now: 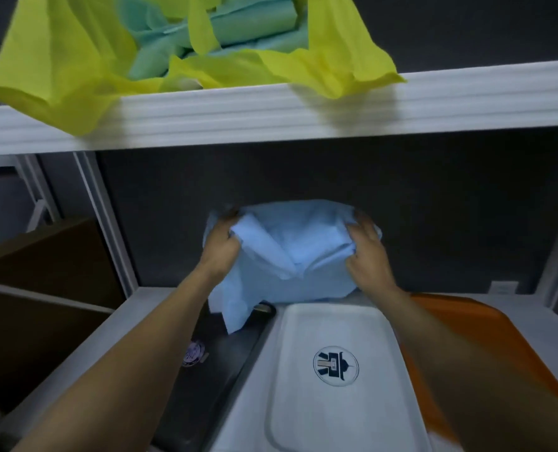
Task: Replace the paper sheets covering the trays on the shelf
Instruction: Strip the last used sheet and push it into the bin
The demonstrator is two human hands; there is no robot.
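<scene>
Leftmost, beyond the lower shelf's [121, 316] left edge, sits one brown box [43, 256]. Three trays lie side by side on the shelf: dark tray [219, 353], white tray [336, 422], orange tray [486, 340]. Above their far ends, the left hand [220, 243] and right hand [367, 252] each clench one side of one crumpled blue paper sheet [290, 243]. The upper shelf [271, 115] carries yellow sheets [59, 60] around teal ones [255, 31], against a dark wall.

Over the fingers of the left hand [220, 246] and right hand [367, 256], open room runs up to the upper shelf board [303, 112], where yellow paper [59, 76] droops over the edge. Past the fingertips the dark back panel [303, 177] blocks, seemingly close. The bunched blue paper sheet [287, 252] fills the gap between the fingers. Beneath them lie the black tray [225, 360], white tray [336, 321] and orange tray [473, 324].
</scene>
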